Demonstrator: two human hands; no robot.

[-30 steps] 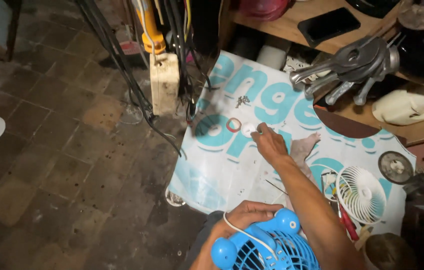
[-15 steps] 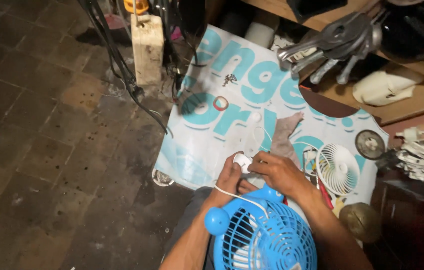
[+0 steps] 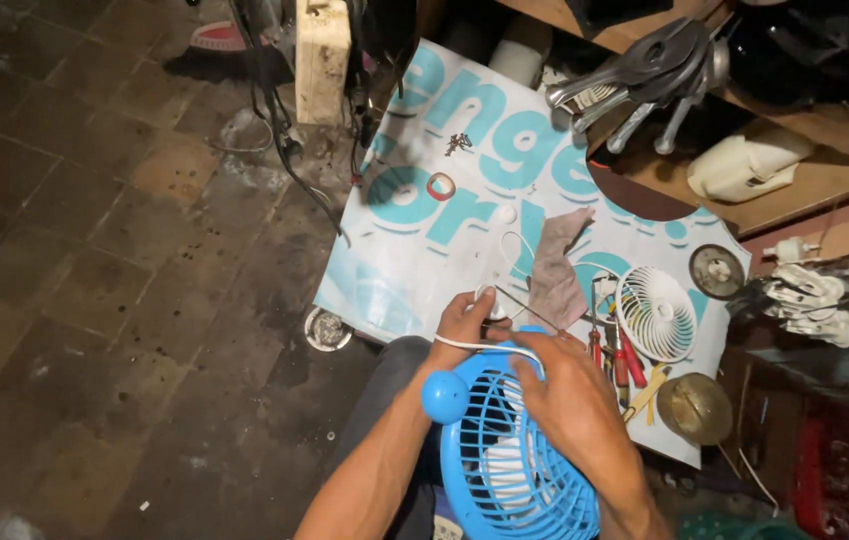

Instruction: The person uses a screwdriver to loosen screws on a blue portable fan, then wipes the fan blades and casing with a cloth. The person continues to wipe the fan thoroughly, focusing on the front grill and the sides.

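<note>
Hands (image 3: 564, 395) on blue fan (image 3: 514, 450), white cord (image 3: 489, 345)

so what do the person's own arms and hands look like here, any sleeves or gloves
Both forearms are bare up to the picture's edge: no sleeves in view. The left hand and right hand wear no gloves, and no rings, watch or bands show on either.

I see the small blue fan (image 3: 509, 455) lying grille-up on the lap at six o'clock, its white cord (image 3: 484, 346) looping over the top rim toward twelve.
</note>
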